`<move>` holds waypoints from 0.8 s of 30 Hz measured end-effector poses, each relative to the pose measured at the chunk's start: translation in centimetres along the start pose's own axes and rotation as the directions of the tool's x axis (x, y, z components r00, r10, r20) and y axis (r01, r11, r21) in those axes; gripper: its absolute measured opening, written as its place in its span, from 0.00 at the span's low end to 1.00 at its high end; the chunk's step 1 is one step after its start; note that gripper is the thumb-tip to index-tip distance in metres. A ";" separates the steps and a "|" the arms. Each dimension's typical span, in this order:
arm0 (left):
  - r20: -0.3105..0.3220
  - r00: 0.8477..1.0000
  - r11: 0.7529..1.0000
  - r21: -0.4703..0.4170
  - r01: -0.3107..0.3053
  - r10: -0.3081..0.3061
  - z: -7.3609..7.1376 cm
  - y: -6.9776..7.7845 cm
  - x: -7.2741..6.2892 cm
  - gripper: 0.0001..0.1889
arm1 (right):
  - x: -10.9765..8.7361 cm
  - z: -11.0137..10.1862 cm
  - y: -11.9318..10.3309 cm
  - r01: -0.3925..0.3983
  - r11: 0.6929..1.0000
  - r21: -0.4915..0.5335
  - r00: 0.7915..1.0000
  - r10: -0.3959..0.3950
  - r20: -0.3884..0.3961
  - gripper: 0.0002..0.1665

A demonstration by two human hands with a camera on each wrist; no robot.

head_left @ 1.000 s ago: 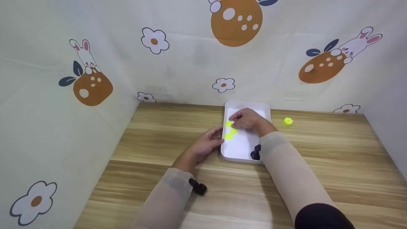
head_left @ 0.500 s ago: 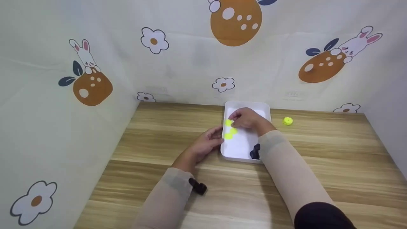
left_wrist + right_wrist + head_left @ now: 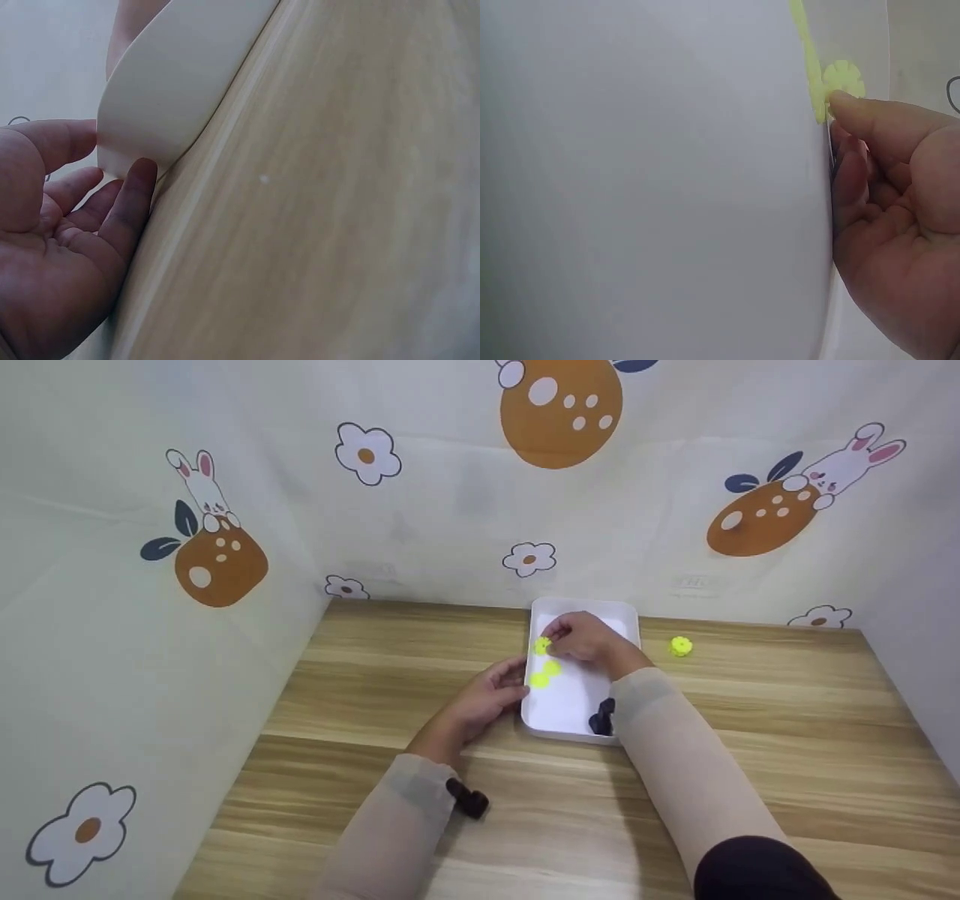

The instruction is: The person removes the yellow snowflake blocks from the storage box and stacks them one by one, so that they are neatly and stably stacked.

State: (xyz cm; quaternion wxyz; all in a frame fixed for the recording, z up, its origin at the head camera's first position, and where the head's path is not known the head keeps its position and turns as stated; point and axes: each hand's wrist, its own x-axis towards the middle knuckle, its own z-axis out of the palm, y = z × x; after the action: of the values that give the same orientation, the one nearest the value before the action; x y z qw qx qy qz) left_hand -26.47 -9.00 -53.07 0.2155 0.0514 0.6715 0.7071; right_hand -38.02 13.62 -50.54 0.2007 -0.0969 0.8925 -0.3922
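In the head view a white tray point(image 3: 559, 716) lies at the back of the table. Over its left part my right hand point(image 3: 589, 639) pinches a yellow flower-shaped disc point(image 3: 542, 646), tilted up; in the right wrist view thumb and fingers meet at this disc point(image 3: 844, 77). Closer to me, two more yellow discs lie flat in the tray, a right one point(image 3: 553, 668) and a left one point(image 3: 539, 680). My left hand point(image 3: 484, 701) rests at the tray's left side, and in the left wrist view its extended fingers point(image 3: 133, 196) touch the outer wall point(image 3: 172, 82).
Right of the tray, a small stack of yellow flower-shaped discs point(image 3: 681, 646) sits on the wooden table point(image 3: 780, 720). A patterned cloth point(image 3: 450, 510) stands upright behind the table and along its sides. Black wrist devices point(image 3: 469, 801) hang at both sleeves.
The far yellow disc has tipped up between my right fingertips and now shows its flower outline. The left hand, tray and other discs keep their places.
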 end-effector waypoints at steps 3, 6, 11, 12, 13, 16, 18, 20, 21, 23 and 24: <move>0.001 1.000 1.000 -0.001 0.003 -0.003 0.0 0.1 0.0 0.35 | -0.1 0.0 0.2 -0.017 0.999 0.041 1.000 0.018 -0.019 0.13; 0.010 1.000 1.000 -0.004 -0.001 0.001 0.1 0.1 0.0 0.35 | -0.2 0.0 0.2 -0.040 0.993 0.107 0.999 0.044 -0.027 0.13; 0.032 0.999 1.000 -0.023 -0.016 0.017 0.0 0.0 0.2 0.35 | 0.0 -0.2 0.1 -0.039 0.977 0.207 0.999 0.044 -0.022 0.15; 0.032 0.999 0.999 -0.027 -0.017 0.018 0.0 0.0 0.2 0.35 | 0.0 -0.2 0.1 -0.035 0.976 0.216 0.999 0.041 -0.021 0.16; 0.030 0.999 0.999 -0.028 -0.016 0.017 0.0 0.0 0.3 0.35 | 0.0 -0.3 0.0 -0.037 0.976 0.216 0.999 0.042 -0.019 0.16; 0.021 1.000 1.000 -0.029 -0.011 0.012 0.1 0.0 0.2 0.36 | 0.0 -0.5 -0.1 -0.050 0.977 0.207 0.999 0.053 -0.010 0.16; 0.018 1.000 1.000 -0.029 -0.011 0.011 0.1 0.0 0.1 0.35 | 0.0 -0.6 -0.2 -0.058 0.978 0.202 0.998 0.061 -0.005 0.16; 0.013 1.000 1.000 -0.030 -0.008 0.008 0.1 0.0 0.1 0.35 | -0.1 -0.7 -0.3 -0.059 0.978 0.201 0.998 0.060 -0.001 0.17; 0.009 1.000 1.000 -0.029 -0.007 0.007 0.1 0.0 0.0 0.35 | -0.2 -0.8 -0.4 -0.058 0.978 0.199 0.998 0.060 -0.002 0.17; 0.002 1.000 1.000 -0.025 -0.005 0.005 0.1 0.0 0.0 0.35 | -0.4 -1.0 -0.7 -0.054 0.976 0.213 0.998 0.057 -0.010 0.18; -0.002 1.000 1.000 -0.023 -0.003 0.003 0.0 0.0 0.0 0.35 | -0.5 -1.1 -1.0 -0.055 0.971 0.231 0.998 0.060 -0.015 0.18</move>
State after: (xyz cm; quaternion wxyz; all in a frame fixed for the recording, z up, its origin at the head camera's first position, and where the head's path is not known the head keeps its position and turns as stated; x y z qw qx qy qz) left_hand -26.46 -8.96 -53.11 0.2144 0.0493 0.6633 0.7152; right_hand -37.98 13.86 -49.03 0.2120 -0.0425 0.8454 -0.4883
